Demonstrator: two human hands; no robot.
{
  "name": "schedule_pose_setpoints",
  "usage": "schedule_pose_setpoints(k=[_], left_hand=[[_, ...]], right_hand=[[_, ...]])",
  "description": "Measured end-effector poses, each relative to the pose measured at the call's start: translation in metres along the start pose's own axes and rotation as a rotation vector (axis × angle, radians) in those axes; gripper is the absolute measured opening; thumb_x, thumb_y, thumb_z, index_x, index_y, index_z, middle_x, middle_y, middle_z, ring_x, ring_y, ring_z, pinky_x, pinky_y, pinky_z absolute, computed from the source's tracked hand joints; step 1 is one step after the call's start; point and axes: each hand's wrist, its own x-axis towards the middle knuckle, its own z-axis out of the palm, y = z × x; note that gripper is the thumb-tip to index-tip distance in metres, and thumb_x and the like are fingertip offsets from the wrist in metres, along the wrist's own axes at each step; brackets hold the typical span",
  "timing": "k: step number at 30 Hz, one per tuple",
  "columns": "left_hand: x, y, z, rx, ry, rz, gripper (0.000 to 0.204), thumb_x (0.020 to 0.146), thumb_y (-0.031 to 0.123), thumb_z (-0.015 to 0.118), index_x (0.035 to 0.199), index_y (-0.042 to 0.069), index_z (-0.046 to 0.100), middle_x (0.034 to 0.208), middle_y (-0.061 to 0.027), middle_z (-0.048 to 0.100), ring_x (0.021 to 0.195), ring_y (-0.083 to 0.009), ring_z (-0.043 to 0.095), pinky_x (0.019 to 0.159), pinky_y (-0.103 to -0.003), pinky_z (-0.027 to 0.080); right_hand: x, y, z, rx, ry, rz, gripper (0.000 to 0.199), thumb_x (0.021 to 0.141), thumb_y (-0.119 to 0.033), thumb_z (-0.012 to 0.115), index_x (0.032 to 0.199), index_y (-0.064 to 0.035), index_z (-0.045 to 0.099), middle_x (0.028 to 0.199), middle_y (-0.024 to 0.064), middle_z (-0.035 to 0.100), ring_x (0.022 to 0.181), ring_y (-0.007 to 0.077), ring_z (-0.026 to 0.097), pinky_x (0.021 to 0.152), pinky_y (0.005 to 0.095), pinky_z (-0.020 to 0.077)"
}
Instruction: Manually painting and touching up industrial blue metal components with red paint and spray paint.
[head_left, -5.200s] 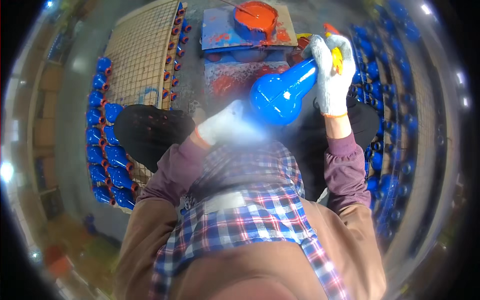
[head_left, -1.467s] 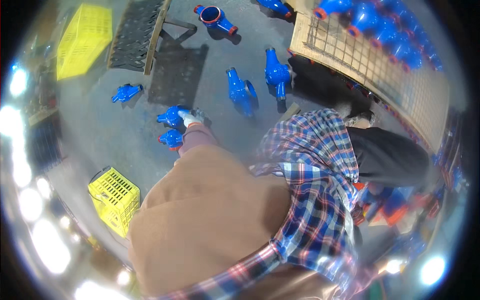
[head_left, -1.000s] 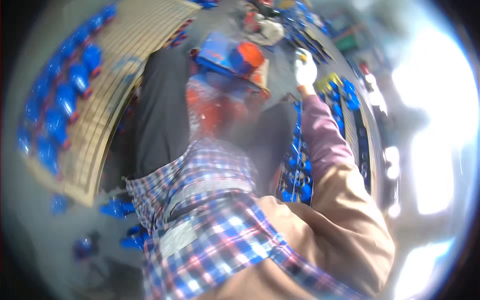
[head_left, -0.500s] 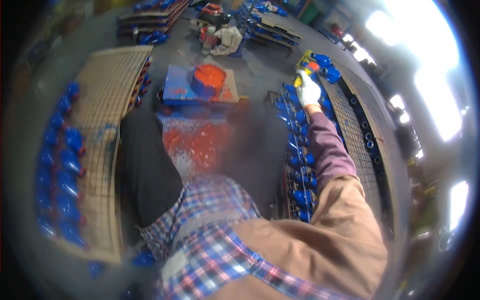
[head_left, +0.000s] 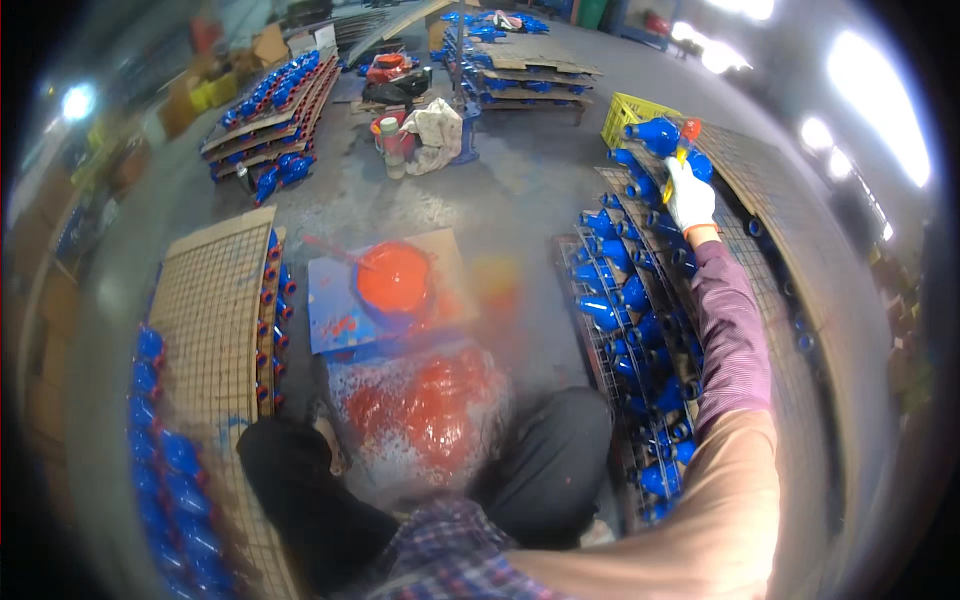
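- The right hand, in a white glove, is stretched far out to the right, its fingers wrapped around what looks like a yellow-handled paintbrush with an orange tip.
- That tip sits right by a glossy blue valve body, near the yellow crate; I cannot tell if brush or glove touches it.
- The left hand is out of view, so its grip cannot be told.
- The step in hand seems to be reaching for 1 blue casting with the brush kept in the palm.
- Lifting it from here would call for freeing some fingers without smearing orange paint.
- The paint tub stands well apart, ahead of the knees.
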Motion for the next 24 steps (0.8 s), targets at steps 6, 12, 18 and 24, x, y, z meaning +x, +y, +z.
schedule_pose_setpoints(k=[6,12,18,24], left_hand=[[0.031,0.045,0.020,0.048,0.031,0.060,0.057,0.086,0.047,0.073,0.124,0.004,0.068,0.115,-0.0199,0.069,0.099,-0.0289,0.068,0.088,-0.048,0.054],[0.054,0.051,0.023,0.059,0.041,0.089,0.059,0.085,0.048,0.075,0.124,0.003,0.069,0.114,-0.0213,0.070,0.098,-0.0291,0.068,0.088,-0.049,0.054],[0.083,0.021,0.004,0.027,0.111,0.100,0.062,0.084,0.048,0.076,0.123,0.001,0.069,0.113,-0.0226,0.070,0.097,-0.0293,0.068,0.087,-0.050,0.053],[0.133,-0.012,-0.082,-0.070,0.451,0.135,0.064,0.082,0.049,0.077,0.123,0.000,0.069,0.112,-0.0239,0.070,0.095,-0.0295,0.068,0.087,-0.050,0.053]], right_hand=[[0.033,0.015,0.058,-0.118,-0.025,-0.006,0.041,0.099,-0.019,0.050,0.140,-0.0211,0.049,0.115,0.0184,0.065,0.083,0.0367,0.070,0.071,0.0474,0.0545],[0.031,0.032,0.064,-0.038,-0.085,-0.127,0.033,0.100,-0.020,0.051,0.133,-0.0208,0.055,0.108,0.0168,0.067,0.082,0.0347,0.070,0.070,0.0470,0.0542],[-0.011,0.005,-0.013,0.062,-0.095,-0.114,0.026,0.098,-0.021,0.054,0.121,-0.0226,0.066,0.114,0.0103,0.068,0.082,0.0316,0.070,0.072,0.0424,0.0544],[-0.040,-0.059,-0.130,0.258,0.166,-0.248,0.026,0.089,-0.015,0.067,0.114,-0.0189,0.068,0.089,0.0090,0.071,0.074,0.0296,0.070,0.067,0.0383,0.0545]])
